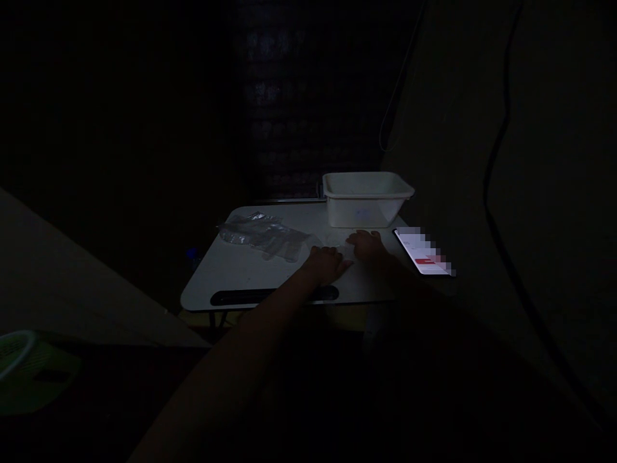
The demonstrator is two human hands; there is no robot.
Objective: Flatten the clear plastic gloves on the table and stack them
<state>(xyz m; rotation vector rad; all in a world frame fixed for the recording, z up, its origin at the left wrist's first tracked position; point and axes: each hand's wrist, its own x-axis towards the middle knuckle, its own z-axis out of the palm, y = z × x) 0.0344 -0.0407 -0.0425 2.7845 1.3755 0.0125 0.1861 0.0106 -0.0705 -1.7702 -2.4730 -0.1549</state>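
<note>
In dim light, both of my hands are low over the white top of a small table [231, 270]. My left hand [328, 265] lies near the front edge with its fingers bent together over a thin, clear plastic piece [341, 247]. Just to the right, my right hand [367, 245] has curled fingers at the far side of the same piece. Its exact shape is hard to make out in the dark. Left of my hands, crumpled clear plastic [263, 236] lies spread over the tabletop.
A white rectangular tub [364, 212] stands at the table's back right. A lit phone or tablet [421, 254] lies at the right edge. Along the front runs a black ledge strip [245, 296]. A green basket [43, 379] is at lower left, and a dark cable [491, 167] hangs at right.
</note>
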